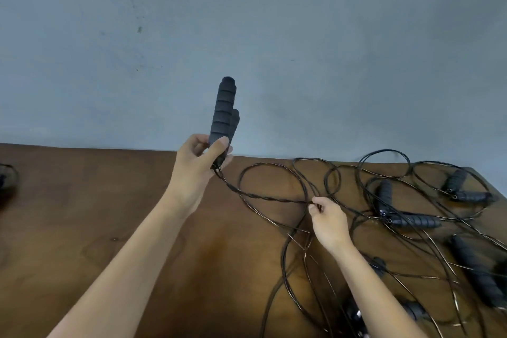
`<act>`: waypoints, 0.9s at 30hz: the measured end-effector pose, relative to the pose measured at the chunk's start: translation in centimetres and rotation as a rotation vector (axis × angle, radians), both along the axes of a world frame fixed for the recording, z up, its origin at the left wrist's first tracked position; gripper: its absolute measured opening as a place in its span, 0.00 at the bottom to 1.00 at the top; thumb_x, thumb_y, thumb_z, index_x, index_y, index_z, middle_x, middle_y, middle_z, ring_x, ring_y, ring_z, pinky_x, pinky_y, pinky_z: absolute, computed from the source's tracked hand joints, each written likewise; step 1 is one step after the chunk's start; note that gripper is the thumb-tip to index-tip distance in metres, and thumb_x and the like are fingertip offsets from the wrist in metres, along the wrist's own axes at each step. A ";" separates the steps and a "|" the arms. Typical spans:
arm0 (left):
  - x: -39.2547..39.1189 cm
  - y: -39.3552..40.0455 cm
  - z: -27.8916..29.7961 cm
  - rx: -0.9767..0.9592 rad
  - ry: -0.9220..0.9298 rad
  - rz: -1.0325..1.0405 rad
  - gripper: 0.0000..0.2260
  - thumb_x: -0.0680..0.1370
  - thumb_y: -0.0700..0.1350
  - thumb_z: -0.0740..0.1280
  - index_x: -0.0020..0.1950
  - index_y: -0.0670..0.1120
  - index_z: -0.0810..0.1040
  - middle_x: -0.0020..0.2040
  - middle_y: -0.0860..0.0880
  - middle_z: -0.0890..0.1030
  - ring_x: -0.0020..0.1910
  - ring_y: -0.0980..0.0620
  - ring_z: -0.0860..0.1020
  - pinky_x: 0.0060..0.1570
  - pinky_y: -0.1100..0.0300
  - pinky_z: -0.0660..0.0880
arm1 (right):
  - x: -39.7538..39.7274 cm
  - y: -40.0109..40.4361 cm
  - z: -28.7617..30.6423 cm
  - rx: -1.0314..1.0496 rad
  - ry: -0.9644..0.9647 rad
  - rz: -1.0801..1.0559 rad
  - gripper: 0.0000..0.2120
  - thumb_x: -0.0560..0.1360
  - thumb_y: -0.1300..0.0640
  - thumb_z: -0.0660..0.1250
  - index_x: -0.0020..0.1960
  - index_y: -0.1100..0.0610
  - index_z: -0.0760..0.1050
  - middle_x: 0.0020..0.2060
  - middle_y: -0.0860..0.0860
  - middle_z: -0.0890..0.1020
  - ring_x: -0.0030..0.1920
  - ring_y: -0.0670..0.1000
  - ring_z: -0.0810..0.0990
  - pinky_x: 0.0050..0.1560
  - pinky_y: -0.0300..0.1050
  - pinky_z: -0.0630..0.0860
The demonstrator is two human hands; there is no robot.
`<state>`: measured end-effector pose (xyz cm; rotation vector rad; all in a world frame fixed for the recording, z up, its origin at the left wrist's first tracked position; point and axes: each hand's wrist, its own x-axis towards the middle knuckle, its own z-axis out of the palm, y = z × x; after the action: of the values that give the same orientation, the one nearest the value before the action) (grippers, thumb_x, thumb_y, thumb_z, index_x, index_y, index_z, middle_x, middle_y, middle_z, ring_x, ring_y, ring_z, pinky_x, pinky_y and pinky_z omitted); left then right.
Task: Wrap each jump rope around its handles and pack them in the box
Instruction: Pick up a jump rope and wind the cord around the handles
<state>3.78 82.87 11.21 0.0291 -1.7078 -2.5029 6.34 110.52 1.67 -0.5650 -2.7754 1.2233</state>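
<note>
My left hand [198,163] grips the lower end of two black ribbed jump-rope handles [222,112], held together and pointing up above the table's far edge. Their twisted black cord [263,197] runs down to the right, where my right hand [327,218] pinches it just above the table. Beyond and around my right hand lies a tangle of black ropes [356,181]. No box is in view.
The brown wooden table [109,214] meets a grey wall at the back. Other handle pairs lie at the right [414,220], far right [463,191] and lower right [477,271]. A dark object [6,178] sits at the left edge.
</note>
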 end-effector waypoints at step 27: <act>8.4 -7.3 3.2 -0.362 0.495 -0.155 0.34 0.77 0.36 0.76 0.69 0.60 0.59 0.78 0.54 0.66 0.74 0.54 0.72 0.66 0.56 0.77 | 3.9 -23.9 21.1 -0.865 0.323 0.211 0.14 0.78 0.56 0.73 0.57 0.65 0.79 0.51 0.61 0.85 0.51 0.56 0.86 0.59 0.60 0.82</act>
<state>12.17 75.59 14.38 -0.7109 -1.9447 -2.0066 10.28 86.57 22.79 -0.0662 -1.9788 2.3127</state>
